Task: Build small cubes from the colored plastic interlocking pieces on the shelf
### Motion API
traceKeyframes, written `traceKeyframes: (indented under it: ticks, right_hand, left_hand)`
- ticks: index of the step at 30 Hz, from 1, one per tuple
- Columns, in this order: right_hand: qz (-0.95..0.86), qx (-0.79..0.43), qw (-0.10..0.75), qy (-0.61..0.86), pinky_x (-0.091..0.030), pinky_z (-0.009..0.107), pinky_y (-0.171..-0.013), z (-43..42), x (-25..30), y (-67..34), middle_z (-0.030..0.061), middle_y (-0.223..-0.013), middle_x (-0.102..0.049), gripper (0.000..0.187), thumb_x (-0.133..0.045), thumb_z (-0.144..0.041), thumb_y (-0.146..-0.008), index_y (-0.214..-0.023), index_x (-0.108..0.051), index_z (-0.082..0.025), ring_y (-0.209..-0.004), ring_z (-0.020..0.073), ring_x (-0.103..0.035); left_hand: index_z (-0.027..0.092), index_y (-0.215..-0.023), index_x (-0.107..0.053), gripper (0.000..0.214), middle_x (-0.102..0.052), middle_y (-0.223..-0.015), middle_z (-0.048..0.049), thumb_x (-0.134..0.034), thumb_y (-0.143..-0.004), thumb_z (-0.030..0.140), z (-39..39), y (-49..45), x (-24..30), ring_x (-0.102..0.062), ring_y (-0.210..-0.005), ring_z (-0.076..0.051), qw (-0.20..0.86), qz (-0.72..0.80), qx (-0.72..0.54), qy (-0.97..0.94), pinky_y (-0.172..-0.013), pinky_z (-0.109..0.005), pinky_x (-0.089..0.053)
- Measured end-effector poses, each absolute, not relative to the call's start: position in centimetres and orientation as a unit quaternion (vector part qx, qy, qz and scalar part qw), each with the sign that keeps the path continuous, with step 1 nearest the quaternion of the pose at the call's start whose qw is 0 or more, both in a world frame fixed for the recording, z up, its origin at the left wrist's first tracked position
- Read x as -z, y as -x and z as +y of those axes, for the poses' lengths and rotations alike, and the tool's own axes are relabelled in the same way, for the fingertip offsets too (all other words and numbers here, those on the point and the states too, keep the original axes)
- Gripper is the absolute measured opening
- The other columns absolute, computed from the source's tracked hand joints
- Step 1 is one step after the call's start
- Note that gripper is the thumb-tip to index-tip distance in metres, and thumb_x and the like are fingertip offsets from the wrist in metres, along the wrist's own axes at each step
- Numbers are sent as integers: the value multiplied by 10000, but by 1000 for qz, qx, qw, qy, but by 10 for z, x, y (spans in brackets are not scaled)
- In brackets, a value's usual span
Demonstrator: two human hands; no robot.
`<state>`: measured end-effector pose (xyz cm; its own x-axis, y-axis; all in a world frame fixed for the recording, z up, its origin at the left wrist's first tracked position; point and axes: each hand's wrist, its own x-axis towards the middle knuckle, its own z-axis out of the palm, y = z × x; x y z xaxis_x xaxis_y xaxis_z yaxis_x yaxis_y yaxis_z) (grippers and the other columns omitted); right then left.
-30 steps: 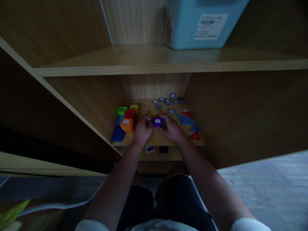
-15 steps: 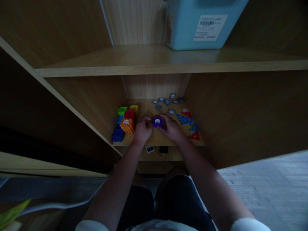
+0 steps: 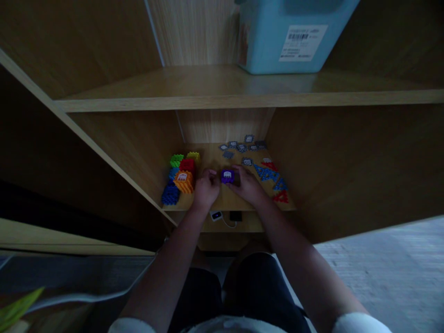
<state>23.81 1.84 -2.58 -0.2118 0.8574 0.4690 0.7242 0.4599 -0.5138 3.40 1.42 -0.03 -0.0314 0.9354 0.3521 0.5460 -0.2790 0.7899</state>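
A small purple block cube [image 3: 227,176] with a white label sits on the lower wooden shelf [image 3: 225,201], held from both sides. My left hand [image 3: 206,188] curls its fingers against the cube's left side. My right hand [image 3: 247,186] closes on its right side. To the left stand finished cubes: orange [image 3: 184,181], red [image 3: 187,165], green [image 3: 176,160], yellow [image 3: 193,156] and blue [image 3: 170,194]. Flat grey pieces [image 3: 241,147] lie at the back of the shelf. Blue and red triangular pieces [image 3: 267,172] lie to the right of my right hand.
A light blue bin [image 3: 291,34] with a barcode label stands on the upper shelf [image 3: 222,95]. A small white device [image 3: 216,215] and a black one [image 3: 236,215] sit on the ledge below. Wooden walls close in both sides. My dark-trousered knees are below.
Both hands stay on the purple cube with only slight finger shifts. The view has drifted a little.
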Motion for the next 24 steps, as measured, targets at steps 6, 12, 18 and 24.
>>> traceKeyframes:
  ticks: [6,12,18,24]
  right_hand:
    - [-774,-85,353,519,-522,539,-1127,26,25,-234,176,-1412,-691,703,-801,-385,-904,-1512,-492,-215,-1289,339,-673]
    - [-776,-96,327,530,-520,511,-1133,58,25,-214,184,-1403,-698,855,-825,-350,-881,-1605,-397,-195,-1303,326,-672]
    - [-764,-105,308,557,-514,456,-1158,91,21,-183,171,-1447,-682,912,-821,-394,-879,-1641,-356,-205,-1352,309,-651]
    - [-761,-103,292,571,-548,404,-1096,117,16,-167,194,-1466,-672,897,-803,-345,-889,-1642,-362,-139,-1290,307,-696]
  left_hand:
    - [223,-1089,-618,202,-745,-994,-64,-535,-934,125,-51,-30,6,-734,-948,-220,194,525,-451,-695,-909,-351,-567]
    - [321,-1082,-676,254,-747,-1084,-83,-533,-919,189,-173,-9,45,-705,-1030,-258,315,499,-212,-779,-922,-386,-553]
    - [272,-1028,-708,278,-779,-1032,-55,-485,-901,166,-229,22,110,-725,-998,-234,411,511,-77,-751,-905,-351,-523]
    - [391,-980,-768,207,-776,-981,-81,-625,-841,336,-228,30,141,-753,-1003,-398,430,534,51,-726,-879,-571,-545]
